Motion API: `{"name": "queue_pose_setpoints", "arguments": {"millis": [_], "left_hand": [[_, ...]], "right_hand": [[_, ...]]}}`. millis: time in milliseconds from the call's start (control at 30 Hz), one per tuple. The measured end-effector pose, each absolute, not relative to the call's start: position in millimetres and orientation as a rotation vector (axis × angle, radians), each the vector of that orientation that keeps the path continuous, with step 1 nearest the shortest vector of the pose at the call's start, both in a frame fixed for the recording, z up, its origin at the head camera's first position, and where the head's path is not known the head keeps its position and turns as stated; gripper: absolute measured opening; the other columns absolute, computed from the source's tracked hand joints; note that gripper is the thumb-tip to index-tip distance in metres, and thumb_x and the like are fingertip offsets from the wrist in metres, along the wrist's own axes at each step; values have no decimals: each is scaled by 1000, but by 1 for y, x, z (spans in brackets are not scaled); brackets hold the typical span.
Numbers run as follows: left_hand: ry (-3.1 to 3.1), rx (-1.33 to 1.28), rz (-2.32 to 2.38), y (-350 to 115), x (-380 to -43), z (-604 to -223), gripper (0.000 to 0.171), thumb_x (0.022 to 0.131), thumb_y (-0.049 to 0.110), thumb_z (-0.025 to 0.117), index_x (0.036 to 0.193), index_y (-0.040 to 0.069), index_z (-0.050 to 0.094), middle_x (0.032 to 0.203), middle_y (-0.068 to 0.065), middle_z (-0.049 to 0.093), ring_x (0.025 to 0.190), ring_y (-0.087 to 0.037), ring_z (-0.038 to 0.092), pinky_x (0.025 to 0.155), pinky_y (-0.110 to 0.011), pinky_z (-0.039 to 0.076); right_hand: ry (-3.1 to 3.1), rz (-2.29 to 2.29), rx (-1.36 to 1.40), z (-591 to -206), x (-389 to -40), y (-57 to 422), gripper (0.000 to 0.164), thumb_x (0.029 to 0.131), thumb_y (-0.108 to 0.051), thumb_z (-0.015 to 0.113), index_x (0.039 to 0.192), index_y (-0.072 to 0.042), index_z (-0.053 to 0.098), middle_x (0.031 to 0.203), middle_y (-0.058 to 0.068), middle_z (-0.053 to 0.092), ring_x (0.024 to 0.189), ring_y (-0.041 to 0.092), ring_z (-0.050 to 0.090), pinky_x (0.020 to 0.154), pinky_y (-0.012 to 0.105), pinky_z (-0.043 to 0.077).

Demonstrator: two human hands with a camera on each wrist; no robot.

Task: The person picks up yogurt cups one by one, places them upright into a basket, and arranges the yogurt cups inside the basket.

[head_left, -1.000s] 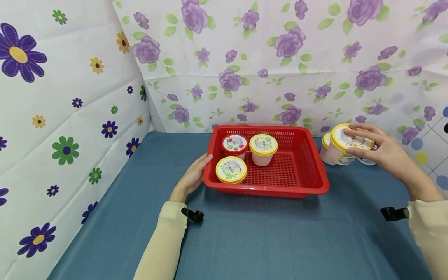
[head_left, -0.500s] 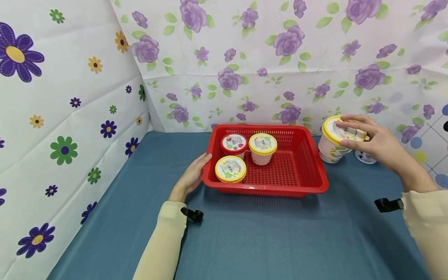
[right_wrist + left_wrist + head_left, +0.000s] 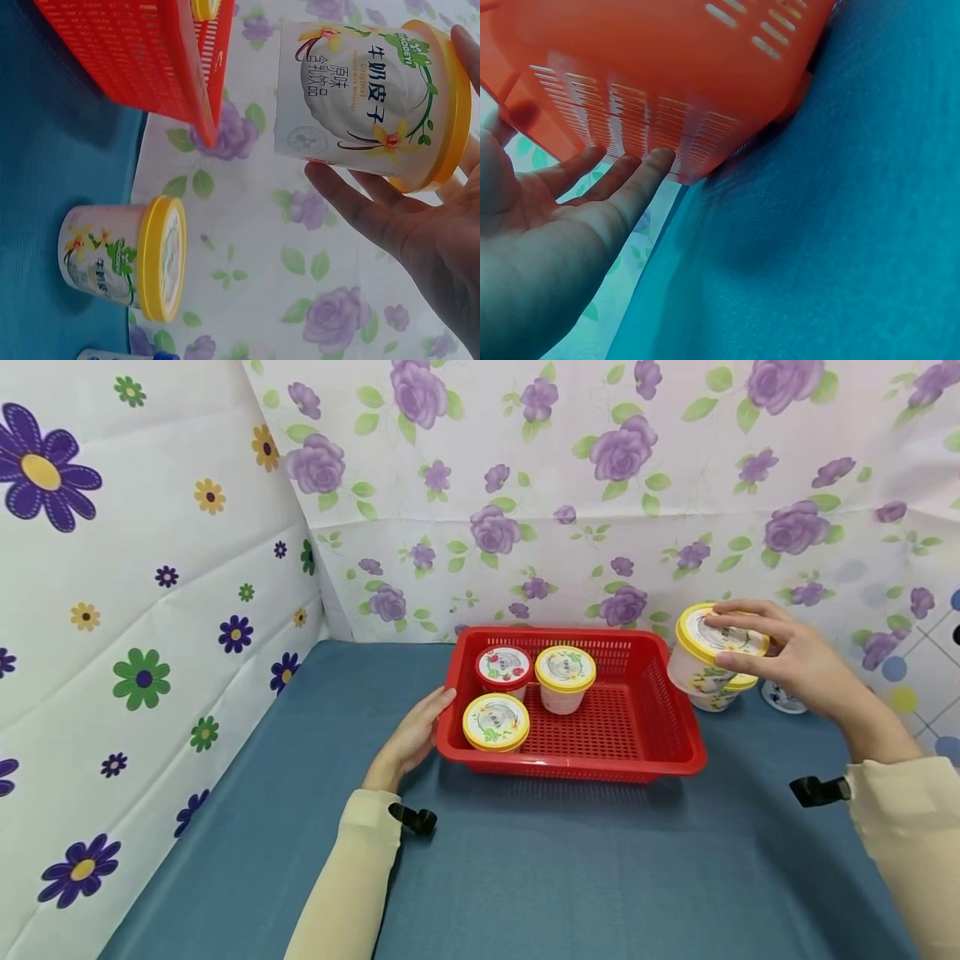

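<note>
My right hand [image 3: 806,664] grips a milk drink cup [image 3: 693,667] by its yellow lid, raised and tilted beside the red basket's right end. The right wrist view shows its printed label, with my fingers along the lid and side. My left hand [image 3: 411,735] touches the left end of the red plastic basket [image 3: 570,766]; in the left wrist view its extended fingertips meet the slotted outer wall. Inside the basket stand a red-lidded cup [image 3: 504,667] and two yellow-lidded cups, one behind [image 3: 565,670] and one in front [image 3: 496,723].
Right of the basket, another yellow-lidded cup [image 3: 105,251] stands on the blue tablecloth [image 3: 570,877], partly hidden by the held one in the head view. Beside it is a cup with blue on it [image 3: 783,698]. A floral sheet [image 3: 540,560] hangs behind.
My right hand has lifted the cup and carried it left toward the basket, uncovering more of the cups behind. My left hand and the basket have stayed put.
</note>
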State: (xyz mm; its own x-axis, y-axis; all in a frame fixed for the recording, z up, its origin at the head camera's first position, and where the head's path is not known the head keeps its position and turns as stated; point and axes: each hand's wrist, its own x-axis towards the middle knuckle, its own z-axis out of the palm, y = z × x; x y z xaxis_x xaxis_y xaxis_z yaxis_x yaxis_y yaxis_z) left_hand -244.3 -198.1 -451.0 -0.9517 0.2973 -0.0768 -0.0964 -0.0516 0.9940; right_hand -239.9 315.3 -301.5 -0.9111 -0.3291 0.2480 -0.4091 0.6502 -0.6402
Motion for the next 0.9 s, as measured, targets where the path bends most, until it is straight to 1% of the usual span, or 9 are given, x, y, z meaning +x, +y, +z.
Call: {"name": "queue_pose_setpoints", "arguments": {"millis": [200,433,600,633,767,900], "left_hand": [[1957,219,2083,-197,-246,-452,59,111,40,47,163,15,33,152,-12,53,126,-24,60,100,-34,55],[1953,212,2085,-198,-246,-452,60,111,40,47,163,15,32,153,-12,52,127,-23,60,101,-33,55],[1942,213,2095,-200,-244,-450,59,112,39,47,163,15,33,152,-14,52,124,-21,61,99,-32,56],[1941,216,2095,-201,-244,-450,59,112,39,46,163,14,33,153,-14,52,123,-20,61,99,-32,56],[1952,205,2093,-202,-243,-450,59,112,40,47,163,14,34,152,-14,53,121,-19,62,97,-30,56],[1937,198,2097,-199,-244,-449,58,111,40,47,163,15,34,152,-13,53,123,-20,62,98,-31,56]], "right_hand": [[-2731,1147,673,-300,-243,306,57,98,-23,72,152,-25,56,159,-1,39,131,8,34,82,10,47],[-2745,1171,710,-295,-245,295,53,100,-23,71,151,-26,57,159,-2,40,132,9,36,88,11,43],[-2754,1232,733,-297,-253,287,51,100,-23,71,150,-24,59,158,-4,41,133,11,38,89,11,46],[-2758,1248,733,-297,-254,285,51,100,-23,71,149,-24,59,157,-5,42,133,12,38,89,12,47],[-2794,1273,734,-294,-258,277,51,99,-26,72,149,-25,60,158,-7,41,138,15,35,91,16,45],[-2813,1299,737,-291,-260,270,51,99,-26,72,148,-25,60,159,-9,41,140,16,33,92,20,46]]}}
